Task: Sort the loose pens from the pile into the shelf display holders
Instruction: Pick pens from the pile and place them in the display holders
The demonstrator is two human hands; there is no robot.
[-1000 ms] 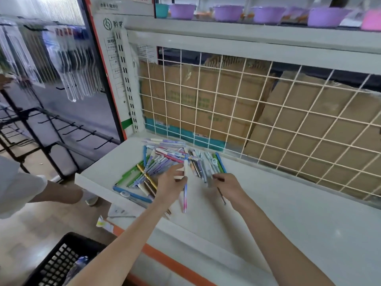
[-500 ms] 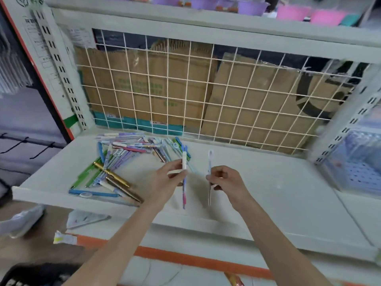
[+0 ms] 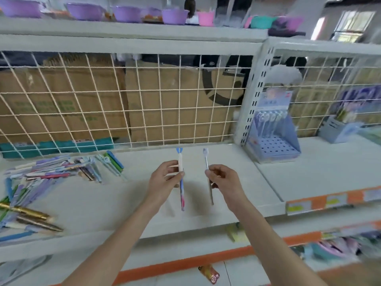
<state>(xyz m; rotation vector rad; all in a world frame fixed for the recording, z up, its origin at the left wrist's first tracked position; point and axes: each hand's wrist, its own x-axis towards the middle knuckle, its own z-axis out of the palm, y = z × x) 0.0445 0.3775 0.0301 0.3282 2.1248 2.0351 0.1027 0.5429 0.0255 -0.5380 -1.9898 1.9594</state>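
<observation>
A: Why two pens held upright?

B: The left hand (image 3: 165,178) pinches a white-and-pink pen (image 3: 181,178), the right hand (image 3: 223,178) a slim grey pen (image 3: 208,182), probably to compare them before sorting.

A: And the rest?

B: The pile (image 3: 55,174) lies left on the shelf (image 3: 206,155). The blue display holder (image 3: 274,145) stands right, past the upright post (image 3: 253,96); nothing blocks the way.

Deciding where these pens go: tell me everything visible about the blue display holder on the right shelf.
The blue display holder stands upright on the right-hand shelf, just past the perforated upright post. It looks like printed cardboard: a tall header card, a sloped tray with rows of small holes, mostly unfilled. A few pale pens stand along its back row. Neither hand touches it.
</observation>
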